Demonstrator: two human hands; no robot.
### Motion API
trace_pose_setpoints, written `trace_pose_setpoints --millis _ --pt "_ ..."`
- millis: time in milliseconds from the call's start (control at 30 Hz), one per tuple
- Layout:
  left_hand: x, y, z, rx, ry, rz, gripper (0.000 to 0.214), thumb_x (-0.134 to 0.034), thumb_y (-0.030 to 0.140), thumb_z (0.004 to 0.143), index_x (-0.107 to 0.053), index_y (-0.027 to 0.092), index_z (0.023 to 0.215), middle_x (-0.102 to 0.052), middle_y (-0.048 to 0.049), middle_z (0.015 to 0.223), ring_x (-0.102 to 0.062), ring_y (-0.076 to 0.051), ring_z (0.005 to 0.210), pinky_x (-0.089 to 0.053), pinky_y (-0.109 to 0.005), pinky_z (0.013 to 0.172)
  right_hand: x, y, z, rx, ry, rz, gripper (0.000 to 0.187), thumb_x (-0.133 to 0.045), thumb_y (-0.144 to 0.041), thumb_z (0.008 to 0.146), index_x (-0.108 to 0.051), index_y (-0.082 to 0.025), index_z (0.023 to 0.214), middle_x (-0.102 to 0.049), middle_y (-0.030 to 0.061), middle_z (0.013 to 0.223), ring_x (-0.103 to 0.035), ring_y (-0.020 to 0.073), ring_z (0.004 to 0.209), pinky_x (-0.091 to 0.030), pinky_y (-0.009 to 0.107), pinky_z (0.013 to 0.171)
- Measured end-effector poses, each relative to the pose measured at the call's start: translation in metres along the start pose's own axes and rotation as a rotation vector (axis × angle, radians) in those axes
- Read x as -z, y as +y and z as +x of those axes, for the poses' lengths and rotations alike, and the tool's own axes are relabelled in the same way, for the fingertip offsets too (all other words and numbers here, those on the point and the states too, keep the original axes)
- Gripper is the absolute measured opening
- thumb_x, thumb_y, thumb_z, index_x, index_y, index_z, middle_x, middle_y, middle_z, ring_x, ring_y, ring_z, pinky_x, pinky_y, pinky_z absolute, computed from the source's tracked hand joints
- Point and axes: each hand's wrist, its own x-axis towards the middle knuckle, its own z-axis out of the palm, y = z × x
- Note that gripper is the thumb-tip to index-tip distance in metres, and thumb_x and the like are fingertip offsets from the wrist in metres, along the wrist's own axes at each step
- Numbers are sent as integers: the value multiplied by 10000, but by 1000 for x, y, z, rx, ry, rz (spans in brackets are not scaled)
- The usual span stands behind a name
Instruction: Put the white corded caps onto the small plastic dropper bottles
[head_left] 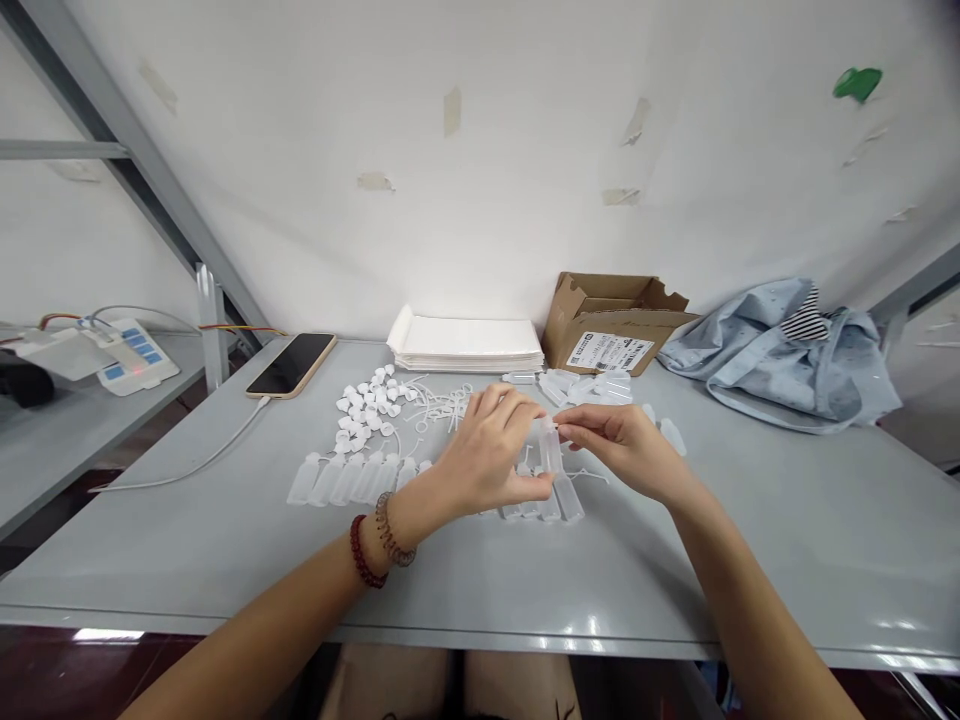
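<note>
My left hand (pixel 491 445) grips a small translucent plastic bottle (pixel 551 455) between thumb and fingers, upright above the table. At the bottle's top end, the fingertips of my right hand (pixel 619 440) are pinched together; anything between them is too small to make out. Below and beside my hands, a row of similar bottles (pixel 330 480) lies across the table, partly hidden by my left hand and wrist. Behind the row sit a heap of small white caps (pixel 367 405) and a tangle of thin white looped straps (pixel 442 405).
Several loose bottles (pixel 611 387) lie before an open cardboard box (pixel 607 330). A stack of white padded envelopes (pixel 469 345) stands against the wall. At left is a phone (pixel 292 365) on a white cable (pixel 217 465); at right, a crumpled light-blue cloth (pixel 780 360).
</note>
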Motion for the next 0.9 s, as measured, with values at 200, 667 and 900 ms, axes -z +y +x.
trace_pose_setpoints --millis 200,667,900 --pt "-8 7 8 86 -112 21 458 -720 386 666 -548 131 1005 -599 -94 1038 -455 -280 1030 -391 -405 854 8 -2 -5 -57 8 -302 255 -519 -315 860 -735 -181 851 -642 -15 552 -511 92 422 -430 237 486" --pt "-41 40 14 263 -435 -121 464 -700 509 670 -577 139 922 -581 -103 987 -449 -279 1009 -422 -411 849 35 7 -11 -295 -282 -489 234 -517 -158 658 -750 -173 673 -577 2 526 -445 109 479 -320 245 458" --pt "-41 42 10 185 -445 -9 415 -648 462 698 -592 118 923 -574 -111 964 -447 -288 993 -419 -423 812 31 5 -10 -278 -325 -547 204 -528 -166 671 -732 -161 662 -539 -4 507 -436 110 497 -317 246 468"
